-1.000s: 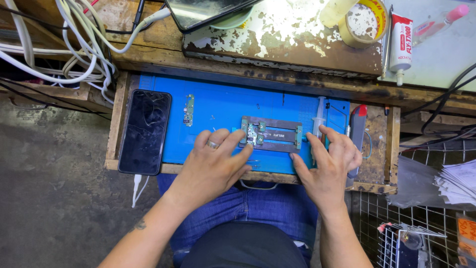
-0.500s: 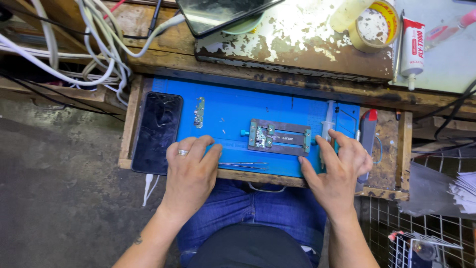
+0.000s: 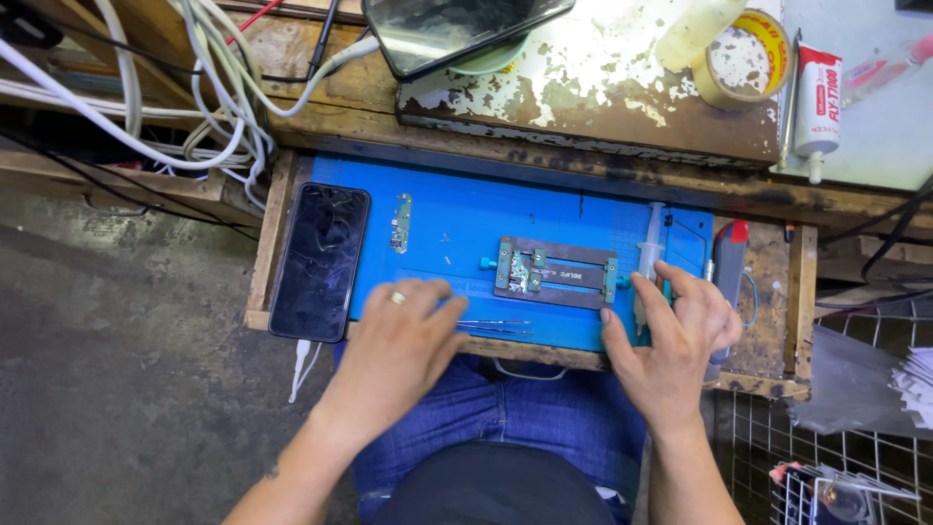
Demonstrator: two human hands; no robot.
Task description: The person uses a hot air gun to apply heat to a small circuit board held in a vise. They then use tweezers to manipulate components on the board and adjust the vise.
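A small phone repair workshop: a worn wooden counter (image 3: pixel 583 97) with flaking paint, tangled cables (image 3: pixel 194 87), a blue work mat (image 3: pixel 544 209), a circuit board clamp (image 3: pixel 556 272), 2 phones, a glue tube (image 3: pixel 816 97) and tape roll (image 3: pixel 743 58).

Wooden pull-out tray (image 3: pixel 260 243): blue work mat (image 3: pixel 573 219) bearing dark board clamp (image 3: pixel 556 272), small green circuit strip (image 3: pixel 399 222), tweezers (image 3: pixel 496 327), syringe (image 3: pixel 648 258); black phone (image 3: pixel 321 261) alongside.

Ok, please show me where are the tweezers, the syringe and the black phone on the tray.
tweezers (image 3: pixel 496 328), head view, middle of the thin metal arms.
syringe (image 3: pixel 648 255), head view, clear barrel.
black phone (image 3: pixel 320 261), head view, centre of the screen.
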